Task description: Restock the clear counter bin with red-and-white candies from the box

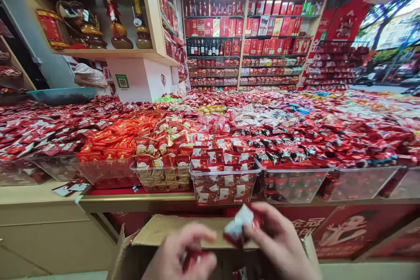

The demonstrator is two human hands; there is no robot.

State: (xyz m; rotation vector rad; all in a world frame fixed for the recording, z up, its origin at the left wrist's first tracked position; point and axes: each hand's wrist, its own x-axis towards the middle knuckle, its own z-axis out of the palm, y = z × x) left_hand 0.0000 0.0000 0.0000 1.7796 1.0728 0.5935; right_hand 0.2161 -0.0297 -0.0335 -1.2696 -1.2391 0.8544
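My right hand [282,238] grips a small red-and-white wrapped candy packet [239,226] between thumb and fingers. My left hand [179,251], blurred by motion, curls its fingers round a small red packet [193,259], mostly hidden by the fingers. Both hands are over an opened cardboard box [170,227] with its flaps folded out. Deep in its dark inside, another small packet [241,273] shows. Just beyond the box stands a clear plastic bin [225,174] packed with red-and-white packets in neat rows.
A row of clear bins lines the counter edge [147,198], including one of durian packets [164,162] and one of orange-red packets [111,144]. Loose flat packets [70,187] lie at the left. A white pillar [131,79] and shelves [213,39] stand behind; a person [90,76] is far left.
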